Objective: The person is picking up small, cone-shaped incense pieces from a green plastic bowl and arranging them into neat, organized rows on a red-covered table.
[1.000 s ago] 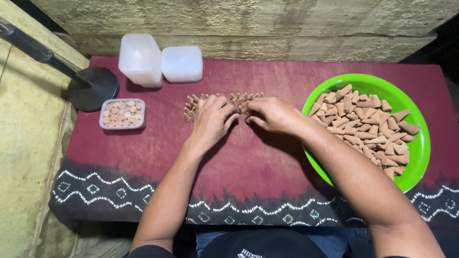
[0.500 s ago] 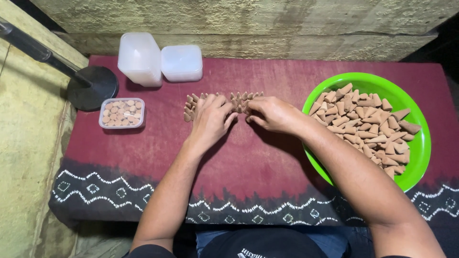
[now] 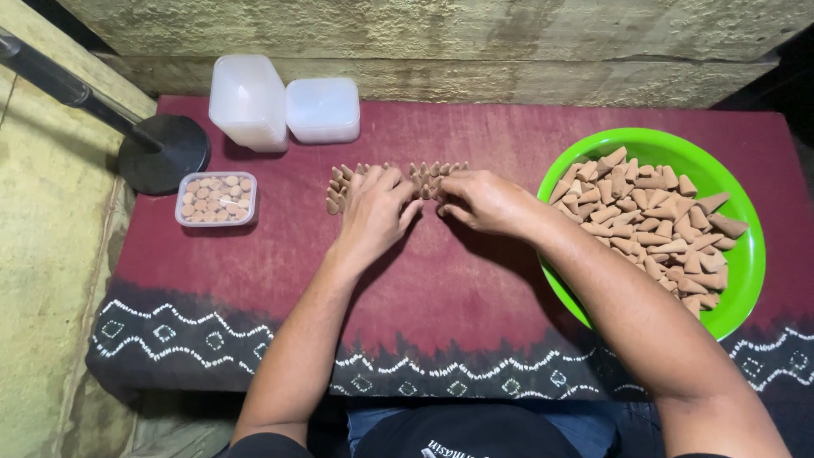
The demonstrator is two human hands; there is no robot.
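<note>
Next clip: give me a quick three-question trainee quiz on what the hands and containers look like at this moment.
1. True or false: both hands rest on the group of small brown cones in the middle of the red cloth.
2. Which container holds the loose pile of cones? A) green bowl B) small clear tub C) stacked white tubs
3. Fill in: the small filled tub lies to the person's ____ of the hands.

Key
1. True: the left hand and right hand both touch the cone group on the red cloth.
2. A: the green bowl; the stacked white tubs show no cones.
3. Left: the small filled tub.
</note>
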